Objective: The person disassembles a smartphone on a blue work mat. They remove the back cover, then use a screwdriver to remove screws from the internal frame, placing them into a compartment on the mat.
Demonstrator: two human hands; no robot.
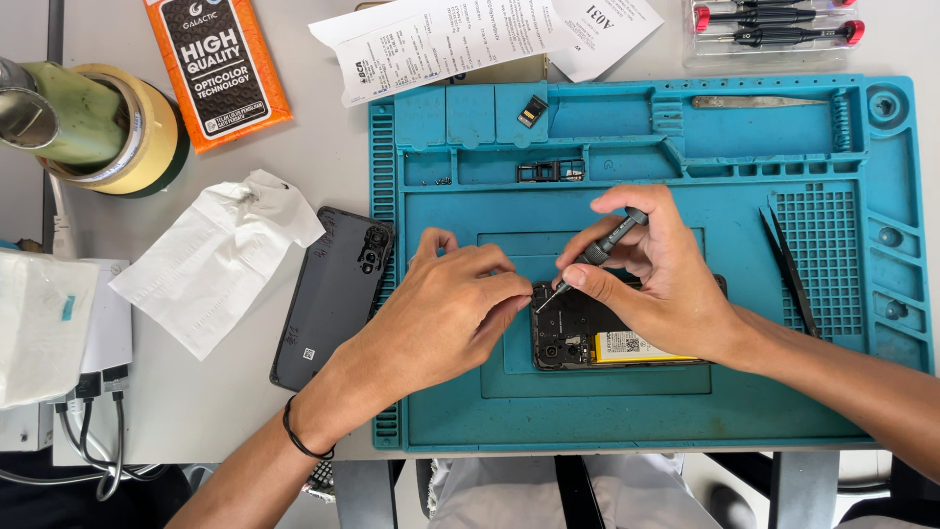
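left hand (446, 313) is steadying the opened phone (578, 338) mid-mat, fingertips pinched at its top edge | right hand (666, 269) is pinching a screwdriver (597, 253) onto its upper corner | back cover (333, 294) already off, lying left of the blue mat (636, 411) | inner plate seemingly still on

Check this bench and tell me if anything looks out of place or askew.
The back cover lies tilted, half on the blue mat's left edge and half on the table. A crumpled tissue lies beside it. The opened phone sits square on the mat between the left hand and the right hand, which holds a screwdriver.
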